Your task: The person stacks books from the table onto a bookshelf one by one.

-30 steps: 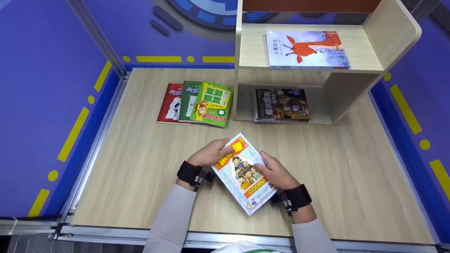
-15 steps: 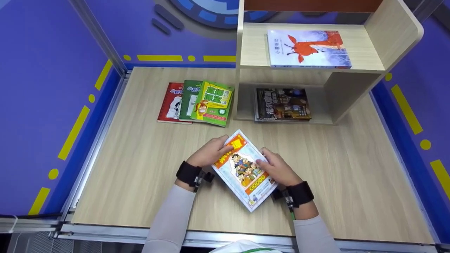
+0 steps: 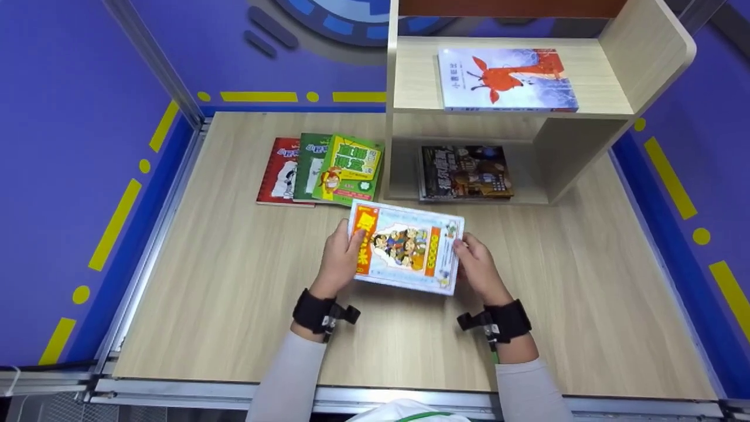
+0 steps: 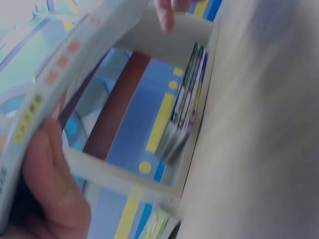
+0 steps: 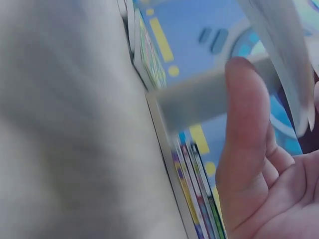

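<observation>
A children's book (image 3: pixel 401 249) with a pale blue cover, an orange title band and cartoon figures is held between both hands over the table, its title band towards the left. My left hand (image 3: pixel 338 261) grips the title end, thumb lying on the cover. At the opposite end my right hand (image 3: pixel 481 268) pinches the edge, thumb on top and fingers hidden beneath. The left wrist view shows the book's spine (image 4: pixel 62 69) above the left thumb (image 4: pixel 52 174). Page edges (image 5: pixel 286 64) appear beside the right thumb (image 5: pixel 244 124) in the right wrist view.
A wooden shelf unit (image 3: pixel 391 152) stands behind the held book. A red deer book (image 3: pixel 510 79) lies on its upper board, and dark-covered books (image 3: pixel 466 172) lie below. Left of it overlap a red book (image 3: pixel 278 176), a dark green book (image 3: pixel 309 170) and a yellow-green book (image 3: pixel 351 170).
The book has turned counterclockwise from a diagonal slant to nearly sideways and moved farther from the body. My right hand has shifted from its long side to its bottom end.
</observation>
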Action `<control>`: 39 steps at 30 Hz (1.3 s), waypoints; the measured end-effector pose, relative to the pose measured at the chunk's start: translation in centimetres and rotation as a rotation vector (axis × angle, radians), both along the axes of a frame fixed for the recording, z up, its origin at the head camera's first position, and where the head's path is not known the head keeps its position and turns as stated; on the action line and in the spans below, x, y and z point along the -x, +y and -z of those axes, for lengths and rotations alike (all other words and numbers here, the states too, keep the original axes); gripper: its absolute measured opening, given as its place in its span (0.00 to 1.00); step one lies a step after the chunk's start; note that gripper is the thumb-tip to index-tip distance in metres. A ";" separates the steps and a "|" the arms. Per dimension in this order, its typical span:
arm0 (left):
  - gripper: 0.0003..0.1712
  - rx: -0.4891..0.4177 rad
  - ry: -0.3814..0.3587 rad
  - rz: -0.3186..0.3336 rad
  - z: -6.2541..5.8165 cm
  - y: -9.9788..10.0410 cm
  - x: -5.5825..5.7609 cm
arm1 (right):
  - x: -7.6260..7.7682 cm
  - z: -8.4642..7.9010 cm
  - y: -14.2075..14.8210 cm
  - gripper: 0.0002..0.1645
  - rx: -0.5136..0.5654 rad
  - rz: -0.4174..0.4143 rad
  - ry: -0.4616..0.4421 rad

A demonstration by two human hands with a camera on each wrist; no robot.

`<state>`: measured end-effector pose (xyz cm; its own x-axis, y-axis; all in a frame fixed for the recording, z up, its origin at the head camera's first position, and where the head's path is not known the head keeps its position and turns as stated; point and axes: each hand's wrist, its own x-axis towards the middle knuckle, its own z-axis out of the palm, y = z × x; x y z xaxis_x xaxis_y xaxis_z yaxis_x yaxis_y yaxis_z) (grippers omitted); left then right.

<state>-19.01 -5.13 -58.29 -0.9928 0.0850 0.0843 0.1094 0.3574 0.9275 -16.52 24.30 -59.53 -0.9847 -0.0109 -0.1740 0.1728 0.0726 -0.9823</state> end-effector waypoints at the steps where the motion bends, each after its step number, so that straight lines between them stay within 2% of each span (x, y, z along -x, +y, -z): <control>1: 0.15 -0.008 0.008 -0.033 0.0 0.4 -0.2 | -0.1 0.0 -0.3 0.21 -0.005 0.004 -0.006; 5: 0.14 -0.026 0.019 -0.108 0.4 1.9 -1.0 | -0.6 0.0 -1.6 0.22 -0.032 0.054 -0.026; 11: 0.12 -0.030 0.006 -0.117 0.9 2.7 -1.2 | -1.0 0.7 -2.8 0.23 -0.068 0.165 0.018; 19: 0.12 -0.012 -0.025 -0.128 0.9 2.3 -1.1 | -1.4 0.9 -3.2 0.20 -0.254 0.152 0.130; 25: 0.13 -0.030 -0.029 -0.113 1.1 2.1 -1.0 | -1.6 0.8 -3.5 0.19 -0.274 0.165 0.131; 29: 0.13 -0.037 -0.048 -0.118 1.0 1.9 -1.0 | -1.6 0.7 -3.7 0.18 -0.275 0.180 0.127; 33: 0.13 -0.036 -0.115 -0.137 0.7 1.8 -0.9 | -1.7 0.8 -3.8 0.18 -0.236 0.221 0.115; 36: 0.13 -0.100 -0.179 -0.163 0.5 1.7 -0.8 | -1.8 0.9 -3.7 0.17 -0.188 0.275 0.090; 39: 0.15 -0.203 -0.205 -0.176 0.4 1.4 -0.6 | -1.8 0.8 -3.5 0.18 -0.108 0.332 0.059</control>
<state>-18.37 -3.69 -58.64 -0.9888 -0.0872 -0.1210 -0.1338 0.1603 0.9779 -14.73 20.84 -60.34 -0.9398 0.3269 -0.0994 0.1477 0.1264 -0.9809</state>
